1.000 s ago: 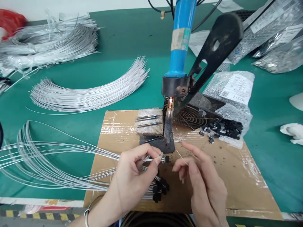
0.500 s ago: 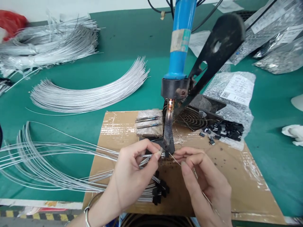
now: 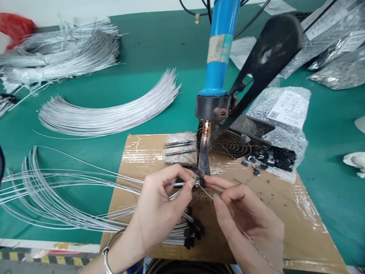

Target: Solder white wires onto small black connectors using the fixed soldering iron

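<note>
My left hand (image 3: pixel 164 207) pinches a thin white cable (image 3: pixel 176 184) between thumb and forefinger. Its end, with a small black connector (image 3: pixel 202 183), sits right under the tip (image 3: pixel 203 160) of a blue soldering iron (image 3: pixel 217 53) fixed upright in a black holder. In my right hand (image 3: pixel 251 217) is a strand of solder wire (image 3: pixel 206 192), gripped by thumb and fingers, its free end pointing up-left at the joint. The fingertips partly hide the contact point. Below my left hand lie several cables ending in black connectors (image 3: pixel 194 230).
A cardboard sheet (image 3: pixel 285 224) covers the green table. Behind the hands lies a pale block (image 3: pixel 180 154) with dark metal rods. Loose black connectors (image 3: pixel 278 158) spill from a plastic bag (image 3: pixel 291 102) at right. A curved white wire bundle (image 3: pixel 114 114) lies at back left.
My right hand has shifted a little left, bringing the solder wire's end nearer the cable end and iron tip. My left hand has hardly moved, still pinching the cable.
</note>
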`<state>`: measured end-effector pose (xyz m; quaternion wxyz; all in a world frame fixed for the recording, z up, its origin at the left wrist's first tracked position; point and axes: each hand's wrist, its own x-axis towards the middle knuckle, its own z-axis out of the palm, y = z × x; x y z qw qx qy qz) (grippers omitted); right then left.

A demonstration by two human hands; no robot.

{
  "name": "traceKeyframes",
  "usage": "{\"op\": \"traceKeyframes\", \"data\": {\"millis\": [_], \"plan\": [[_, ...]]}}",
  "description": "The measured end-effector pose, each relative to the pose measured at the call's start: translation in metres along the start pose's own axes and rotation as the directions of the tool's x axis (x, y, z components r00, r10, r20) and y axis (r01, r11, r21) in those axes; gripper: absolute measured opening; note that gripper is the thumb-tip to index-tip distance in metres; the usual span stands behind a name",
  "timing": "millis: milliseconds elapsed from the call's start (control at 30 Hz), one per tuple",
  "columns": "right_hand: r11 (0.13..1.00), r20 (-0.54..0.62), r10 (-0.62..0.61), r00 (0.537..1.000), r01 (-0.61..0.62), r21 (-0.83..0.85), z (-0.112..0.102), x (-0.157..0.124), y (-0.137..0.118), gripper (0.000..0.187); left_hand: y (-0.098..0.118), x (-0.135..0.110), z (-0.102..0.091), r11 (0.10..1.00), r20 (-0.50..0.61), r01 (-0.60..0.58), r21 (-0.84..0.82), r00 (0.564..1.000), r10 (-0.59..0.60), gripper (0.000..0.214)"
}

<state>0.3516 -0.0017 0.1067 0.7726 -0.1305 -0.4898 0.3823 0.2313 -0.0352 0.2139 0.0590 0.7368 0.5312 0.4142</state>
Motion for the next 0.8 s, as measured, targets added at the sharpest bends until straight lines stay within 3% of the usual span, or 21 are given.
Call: {"op": "traceKeyframes", "data": {"millis": [133,267,400,800], "plan": [[0.999,-0.017,0.037,0.999,-0.037,0.016,-0.0016,0.0018,0.0012,0.022,0.0005,0.0007,0.0001,0.999,-0.011,-0.011,-0.031,1.0,0.011,0.013],[0.994,0.084,-0.072,0.994,0.078,-0.071,-0.0045,0.0039,0.0022,0.018,0.002,0.001,0.0014,0.999,-0.006,-0.006,-0.035,1.0,0.006,0.013],[1.0,-0.031,0.029,0.999,-0.03,-0.011,-0.0017,0.0041,-0.0026,0.022,0.0039,0.0014,0.002,1.0,-0.022,-0.014,-0.025,1.0,0.014,0.013],[0.999,-0.024,-0.011,1.0,0.01,-0.045,-0.0029,0.0047,-0.0024,0.021,0.0066,0.0043,0.0026,0.999,-0.043,-0.04,-0.028,0.998,0.038,0.011]]}}
